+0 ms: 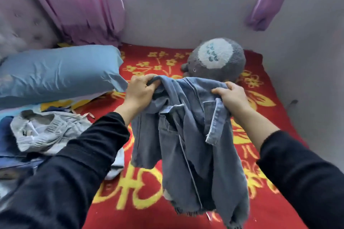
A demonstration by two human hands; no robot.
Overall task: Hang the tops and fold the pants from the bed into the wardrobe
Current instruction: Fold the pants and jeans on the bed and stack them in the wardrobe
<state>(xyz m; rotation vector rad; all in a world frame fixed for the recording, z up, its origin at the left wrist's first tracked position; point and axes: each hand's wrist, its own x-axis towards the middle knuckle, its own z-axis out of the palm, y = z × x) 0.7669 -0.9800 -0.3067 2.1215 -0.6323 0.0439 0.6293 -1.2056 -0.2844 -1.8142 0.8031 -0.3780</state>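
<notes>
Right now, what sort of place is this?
Most likely a home bedroom: a bed covered in red patterned fabric, a blue pillow beside a tufted headboard, and a plush toy. The left hand and right hand hold jeans over it.

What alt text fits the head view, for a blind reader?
The left hand and right hand hold blue jeans up above a red blanket. A blue pillow, a grey sweater and a plush toy lie nearby.
</notes>
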